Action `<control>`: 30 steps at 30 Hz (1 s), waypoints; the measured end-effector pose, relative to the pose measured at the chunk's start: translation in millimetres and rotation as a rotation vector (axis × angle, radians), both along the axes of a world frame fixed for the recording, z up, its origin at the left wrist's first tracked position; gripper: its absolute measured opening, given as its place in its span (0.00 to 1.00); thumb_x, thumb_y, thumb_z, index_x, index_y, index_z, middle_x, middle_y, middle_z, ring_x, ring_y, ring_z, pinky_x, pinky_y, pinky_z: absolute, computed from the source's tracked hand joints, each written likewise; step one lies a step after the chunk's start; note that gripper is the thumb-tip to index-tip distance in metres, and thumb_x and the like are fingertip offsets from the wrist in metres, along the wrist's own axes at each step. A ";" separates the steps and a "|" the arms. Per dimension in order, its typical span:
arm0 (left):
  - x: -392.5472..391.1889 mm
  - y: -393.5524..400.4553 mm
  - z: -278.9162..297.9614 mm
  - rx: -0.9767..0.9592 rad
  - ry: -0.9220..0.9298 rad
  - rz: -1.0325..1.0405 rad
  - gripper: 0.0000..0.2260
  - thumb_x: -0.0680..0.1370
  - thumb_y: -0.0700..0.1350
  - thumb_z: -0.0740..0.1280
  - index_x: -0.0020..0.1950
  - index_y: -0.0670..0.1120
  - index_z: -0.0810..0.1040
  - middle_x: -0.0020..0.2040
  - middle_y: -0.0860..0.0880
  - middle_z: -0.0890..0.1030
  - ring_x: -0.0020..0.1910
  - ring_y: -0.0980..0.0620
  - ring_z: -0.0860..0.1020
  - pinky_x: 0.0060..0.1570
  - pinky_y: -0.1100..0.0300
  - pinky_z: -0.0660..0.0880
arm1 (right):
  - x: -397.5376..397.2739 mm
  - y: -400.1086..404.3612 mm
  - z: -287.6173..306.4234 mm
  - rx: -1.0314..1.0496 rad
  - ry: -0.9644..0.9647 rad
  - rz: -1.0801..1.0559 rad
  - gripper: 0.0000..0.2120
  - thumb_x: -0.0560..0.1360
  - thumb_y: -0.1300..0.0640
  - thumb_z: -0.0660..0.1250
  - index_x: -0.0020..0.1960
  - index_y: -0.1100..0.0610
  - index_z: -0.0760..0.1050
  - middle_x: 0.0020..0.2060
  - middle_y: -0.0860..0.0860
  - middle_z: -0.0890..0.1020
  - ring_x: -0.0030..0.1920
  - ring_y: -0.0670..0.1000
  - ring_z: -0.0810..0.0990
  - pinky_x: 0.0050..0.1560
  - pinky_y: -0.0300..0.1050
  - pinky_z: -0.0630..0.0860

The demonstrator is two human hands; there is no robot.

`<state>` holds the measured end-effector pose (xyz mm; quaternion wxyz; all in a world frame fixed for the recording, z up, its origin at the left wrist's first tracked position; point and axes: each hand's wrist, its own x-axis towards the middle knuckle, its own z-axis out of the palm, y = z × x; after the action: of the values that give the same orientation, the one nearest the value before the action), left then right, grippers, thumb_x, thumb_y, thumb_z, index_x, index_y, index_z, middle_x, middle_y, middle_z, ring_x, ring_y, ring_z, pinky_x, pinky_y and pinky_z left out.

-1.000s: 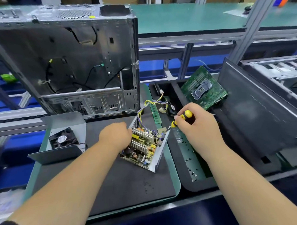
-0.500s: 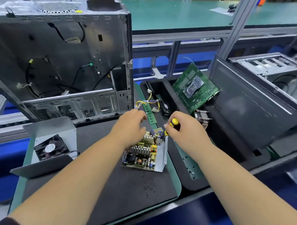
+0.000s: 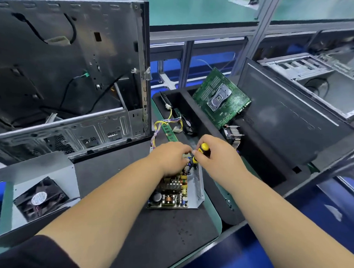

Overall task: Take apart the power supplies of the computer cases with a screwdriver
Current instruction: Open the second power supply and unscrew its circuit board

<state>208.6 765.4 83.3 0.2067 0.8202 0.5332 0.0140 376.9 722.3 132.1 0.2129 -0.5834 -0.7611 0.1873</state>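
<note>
Your right hand (image 3: 217, 158) has its grip curled round the yellow-and-black screwdriver (image 3: 202, 152), the handle tilted up and away from you, the tip end pointing down toward the far edge of the opened power supply (image 3: 174, 191). Your left hand (image 3: 170, 159) sits just beside the right one, fingertips almost touching it, fingers bent down onto the far part of the circuit board; whether that grip actually pinches anything there you cannot tell, since the fingers hide it.

You have the power supply lying on the dark mat (image 3: 135, 231) of the desk, right in front of you, its cover off so the coils, capacitor and heat sinks show, with a bare metal wall standing along its right side. Its bundle of yellow and purple wires (image 3: 161, 126) runs away from you into the black tray (image 3: 191, 111) to the right of the mat.

To your left on the mat lies the grey housing with a black fan (image 3: 41, 198) in it. Behind it stands the open computer case (image 3: 69, 77), its side off and loose black cables hanging inside. In the tray a green memory stick (image 3: 170, 132) lies near the wires, a green motherboard (image 3: 221, 98) leans against the divider, and a finned heat sink (image 3: 233, 135) sits just below it. A dark case panel (image 3: 292, 117) leans further right
</note>
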 end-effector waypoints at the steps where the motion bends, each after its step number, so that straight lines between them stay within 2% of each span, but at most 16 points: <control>1: -0.3 0.6 -1.4 -0.004 0.006 -0.006 0.15 0.82 0.50 0.60 0.69 0.55 0.72 0.64 0.50 0.77 0.65 0.46 0.74 0.59 0.49 0.73 | -0.9 1.2 -0.9 0.004 -0.014 0.005 0.06 0.78 0.51 0.68 0.45 0.51 0.73 0.36 0.47 0.74 0.37 0.44 0.71 0.35 0.45 0.67; 4: -2.5 0.3 -5.2 0.006 0.018 -0.005 0.14 0.83 0.49 0.58 0.67 0.57 0.74 0.61 0.50 0.79 0.61 0.45 0.75 0.51 0.53 0.71 | -3.0 2.3 -4.9 0.001 -0.012 0.007 0.07 0.78 0.51 0.68 0.45 0.51 0.72 0.35 0.46 0.73 0.35 0.43 0.70 0.33 0.42 0.63; 8: -4.2 0.4 -5.4 -0.006 0.011 0.014 0.14 0.83 0.49 0.57 0.66 0.58 0.74 0.60 0.51 0.80 0.59 0.43 0.76 0.54 0.50 0.74 | -2.4 3.7 -9.8 0.011 -0.026 0.006 0.07 0.78 0.51 0.68 0.45 0.51 0.72 0.36 0.46 0.73 0.36 0.44 0.71 0.33 0.38 0.62; 14: -0.7 1.0 -8.8 -0.009 0.000 0.024 0.11 0.83 0.49 0.57 0.63 0.57 0.74 0.57 0.51 0.81 0.57 0.43 0.77 0.47 0.53 0.70 | -2.3 6.7 -9.1 0.014 -0.087 0.037 0.06 0.78 0.51 0.67 0.47 0.50 0.72 0.38 0.45 0.74 0.38 0.44 0.72 0.34 0.38 0.65; 20: -2.8 0.9 -9.8 -0.008 0.005 0.036 0.12 0.83 0.50 0.57 0.65 0.59 0.73 0.60 0.51 0.80 0.59 0.43 0.77 0.51 0.52 0.72 | -1.7 7.2 -5.4 -0.004 -0.099 0.063 0.05 0.78 0.52 0.68 0.47 0.49 0.72 0.37 0.44 0.73 0.37 0.42 0.71 0.33 0.40 0.64; 26: -1.6 1.4 -10.9 -0.001 0.013 0.034 0.12 0.83 0.49 0.57 0.64 0.59 0.73 0.58 0.50 0.81 0.57 0.43 0.77 0.49 0.52 0.72 | -1.4 6.1 -5.4 0.010 -0.127 0.081 0.06 0.78 0.52 0.67 0.47 0.48 0.70 0.35 0.42 0.70 0.36 0.42 0.69 0.32 0.37 0.59; 30: -0.7 1.0 -11.1 0.018 0.010 0.035 0.11 0.82 0.49 0.58 0.63 0.58 0.73 0.58 0.49 0.81 0.57 0.42 0.77 0.47 0.53 0.70 | -4.0 6.9 -2.8 0.021 -0.160 0.098 0.06 0.79 0.52 0.67 0.48 0.48 0.69 0.40 0.43 0.71 0.40 0.47 0.69 0.36 0.44 0.59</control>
<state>207.9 766.4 72.3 0.1963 0.8128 0.5482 0.0180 372.9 729.3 129.3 0.1480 -0.5563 -0.8051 0.1425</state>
